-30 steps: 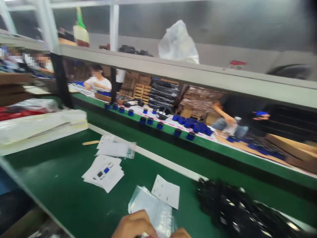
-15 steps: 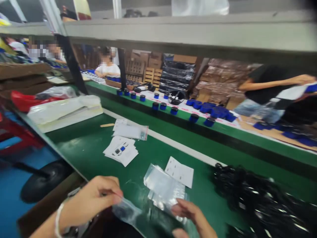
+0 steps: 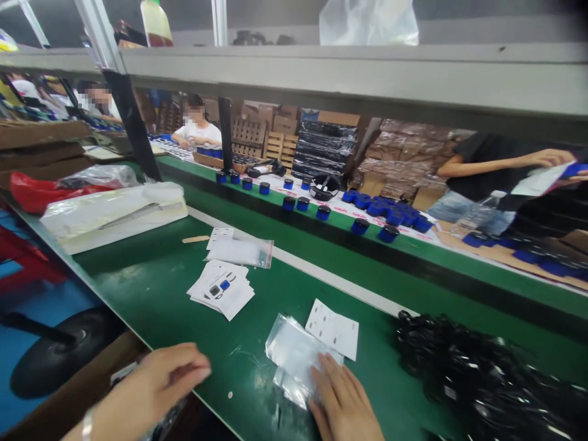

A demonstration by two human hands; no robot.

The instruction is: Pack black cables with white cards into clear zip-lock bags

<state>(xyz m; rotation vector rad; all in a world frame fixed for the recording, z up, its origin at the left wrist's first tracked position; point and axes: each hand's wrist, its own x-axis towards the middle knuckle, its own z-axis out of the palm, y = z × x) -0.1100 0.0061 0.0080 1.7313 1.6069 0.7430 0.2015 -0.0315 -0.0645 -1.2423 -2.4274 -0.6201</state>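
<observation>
Several fingers of the right hand (image 3: pixel 343 399) lie loosely spread on clear plastic bags (image 3: pixel 291 350), likely steadying the slippery pile, while those of the left hand (image 3: pixel 168 376) are pinched narrow near the edge, nothing visible between them. Printed sheets (image 3: pixel 221 289) and a tangled black heap (image 3: pixel 487 376) lie on the green surface (image 3: pixel 138 278), seemingly placed within reach; beyond, a co-worker in white (image 3: pixel 204 132) appears near dark wrapped stacks (image 3: pixel 327 147)

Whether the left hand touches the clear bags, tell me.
No, the right hand is on the clear bags, while the left hand is apart from them.
</observation>
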